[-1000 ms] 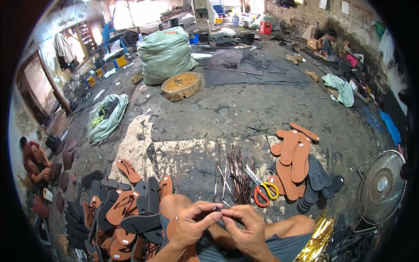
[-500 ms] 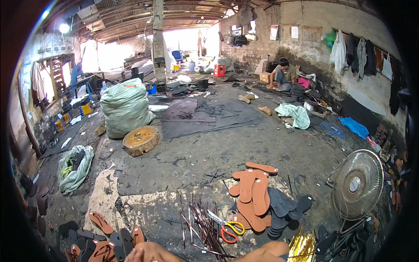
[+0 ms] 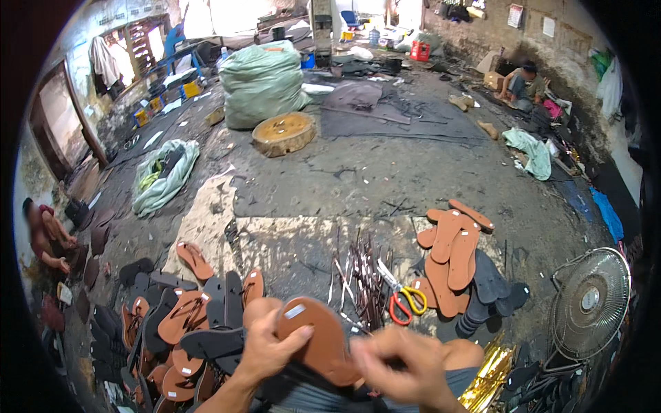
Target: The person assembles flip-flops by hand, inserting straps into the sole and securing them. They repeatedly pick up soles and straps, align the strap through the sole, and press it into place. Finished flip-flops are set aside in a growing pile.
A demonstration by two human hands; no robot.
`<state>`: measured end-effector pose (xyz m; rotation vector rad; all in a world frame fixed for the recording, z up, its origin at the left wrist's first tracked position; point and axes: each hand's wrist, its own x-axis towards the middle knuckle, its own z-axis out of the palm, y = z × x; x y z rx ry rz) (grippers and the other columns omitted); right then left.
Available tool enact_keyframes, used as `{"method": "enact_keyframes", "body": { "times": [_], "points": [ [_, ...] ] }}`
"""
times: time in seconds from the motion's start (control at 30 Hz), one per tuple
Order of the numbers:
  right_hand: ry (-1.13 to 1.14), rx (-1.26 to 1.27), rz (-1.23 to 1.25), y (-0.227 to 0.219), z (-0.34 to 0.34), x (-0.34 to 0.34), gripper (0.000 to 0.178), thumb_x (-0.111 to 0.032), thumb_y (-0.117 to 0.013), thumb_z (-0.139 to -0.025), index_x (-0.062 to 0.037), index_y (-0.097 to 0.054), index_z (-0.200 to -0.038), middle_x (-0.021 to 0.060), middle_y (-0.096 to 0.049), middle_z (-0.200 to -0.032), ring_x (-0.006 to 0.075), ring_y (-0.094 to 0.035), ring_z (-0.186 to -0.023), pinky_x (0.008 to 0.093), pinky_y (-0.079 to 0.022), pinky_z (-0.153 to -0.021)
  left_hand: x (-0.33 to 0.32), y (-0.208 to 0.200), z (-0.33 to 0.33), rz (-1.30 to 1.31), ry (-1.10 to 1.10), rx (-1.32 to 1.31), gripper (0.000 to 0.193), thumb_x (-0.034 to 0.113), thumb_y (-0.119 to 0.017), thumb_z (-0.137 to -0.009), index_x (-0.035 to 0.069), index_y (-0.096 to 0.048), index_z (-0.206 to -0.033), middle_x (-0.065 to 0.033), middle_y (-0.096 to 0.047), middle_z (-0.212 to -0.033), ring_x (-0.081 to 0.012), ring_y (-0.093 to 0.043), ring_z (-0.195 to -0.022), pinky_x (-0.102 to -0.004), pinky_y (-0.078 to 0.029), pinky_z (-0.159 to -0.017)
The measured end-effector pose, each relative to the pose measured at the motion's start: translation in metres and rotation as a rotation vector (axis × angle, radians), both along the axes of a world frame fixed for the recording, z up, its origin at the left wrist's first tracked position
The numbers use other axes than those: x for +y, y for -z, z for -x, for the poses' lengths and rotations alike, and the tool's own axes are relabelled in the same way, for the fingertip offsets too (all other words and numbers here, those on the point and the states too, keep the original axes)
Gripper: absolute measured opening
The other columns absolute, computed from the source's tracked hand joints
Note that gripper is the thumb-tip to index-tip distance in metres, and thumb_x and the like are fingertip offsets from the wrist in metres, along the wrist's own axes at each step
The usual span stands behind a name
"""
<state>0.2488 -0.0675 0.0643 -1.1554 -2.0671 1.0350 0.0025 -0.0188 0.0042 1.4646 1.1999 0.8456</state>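
Observation:
My left hand [image 3: 268, 344] grips a brown sandal sole [image 3: 318, 337] by its edge, thumb on the face that carries a small white label. Beside the sole's other end is my right hand [image 3: 403, 365], fingers curled and partly blurred; whatever they pinch is too small to make out. Beyond the sole lie a bundle of thin dark strips [image 3: 363, 286] and scissors [image 3: 401, 292] with red and yellow handles. To their right is a pile of brown soles [image 3: 451, 258], with black soles [image 3: 489, 286] against it. Finished-looking brown sandals [image 3: 184, 316] with thongs crowd the floor left of my hand.
A metal fan [image 3: 590, 303] stands at right, near shiny gold strips [image 3: 487, 375]. Farther off are a round wood block [image 3: 284, 134], a bulging pale green sack [image 3: 261, 86] and an open sack [image 3: 165, 175]. One person [image 3: 47, 237] sits at far left, another [image 3: 523, 86] at back right.
The view has tilted down and swung left. Both my hands now show over my lap, with the brown sole in the left; before, only part of a hand showed at the bottom edge.

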Motion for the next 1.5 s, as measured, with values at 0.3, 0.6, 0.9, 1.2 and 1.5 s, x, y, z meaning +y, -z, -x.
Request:
{"method": "enact_keyframes", "body": {
  "times": [0.3, 0.6, 0.9, 1.2, 1.5],
  "points": [
    [0.523, -0.045, -0.43, 0.036, 0.024, -0.001, 0.014, -0.011, -0.077, -0.088, -0.0042, -0.067, -0.095, 0.0106, -0.068, -0.084, 0.0294, -0.07, -0.075, 0.0401, -0.058, -0.067, 0.002, -0.019, -0.037, -0.195, 0.107, 0.012, 0.032, 0.009, -0.077, -0.092, -0.003, -0.071, -0.121, -0.0091, -0.079, -0.097, -0.0112, -0.073, -0.086, -0.0276, -0.059, -0.075],
    [0.576, -0.061, -0.449, 0.048, 0.033, 0.001, 0.015, -0.006, -0.076, -0.086, 0.0, -0.066, -0.095, 0.0142, -0.069, -0.084, 0.0332, -0.069, -0.073, 0.0402, -0.056, -0.065, -0.007, -0.01, -0.045, -0.338, 0.12, 0.061, 0.043, 0.0, -0.074, -0.085, -0.001, -0.069, -0.128, -0.018, -0.077, -0.115, -0.0267, -0.078, -0.101, -0.0353, -0.061, -0.086],
    [0.665, 0.017, -0.346, 0.077, 0.025, 0.009, 0.015, -0.009, -0.076, -0.092, 0.0011, -0.068, -0.101, 0.0148, -0.072, -0.088, 0.029, -0.072, -0.075, 0.0379, -0.057, -0.065, -0.001, 0.006, -0.055, -0.413, 0.237, 0.012, 0.058, -0.004, -0.067, -0.09, -0.004, -0.055, -0.147, -0.0266, -0.065, -0.138, -0.0365, -0.067, -0.126, -0.0376, -0.054, -0.105],
    [0.549, 0.009, -0.469, 0.06, 0.008, 0.003, 0.015, -0.007, -0.076, -0.094, -0.0003, -0.072, -0.106, 0.0145, -0.074, -0.097, 0.023, -0.072, -0.081, 0.0328, -0.054, -0.068, 0.026, 0.038, -0.027, -0.259, 0.249, -0.124, 0.04, 0.002, -0.073, -0.096, -0.001, -0.065, -0.135, -0.013, -0.071, -0.12, -0.0188, -0.071, -0.108, -0.0288, -0.057, -0.092],
    [0.702, 1.184, 0.86, 0.134, 0.026, -0.023, 0.036, -0.032, -0.051, -0.113, 0.0013, -0.062, -0.119, 0.0115, -0.074, -0.105, 0.0157, -0.071, -0.081, 0.0286, -0.059, -0.07, -0.014, 0.07, -0.067, -0.343, -0.129, -0.353, 0.018, -0.011, -0.063, -0.095, 0.0, -0.063, -0.11, -0.0077, -0.066, -0.112, -0.0146, -0.064, -0.103, -0.0295, -0.052, -0.094]
  ]
}}
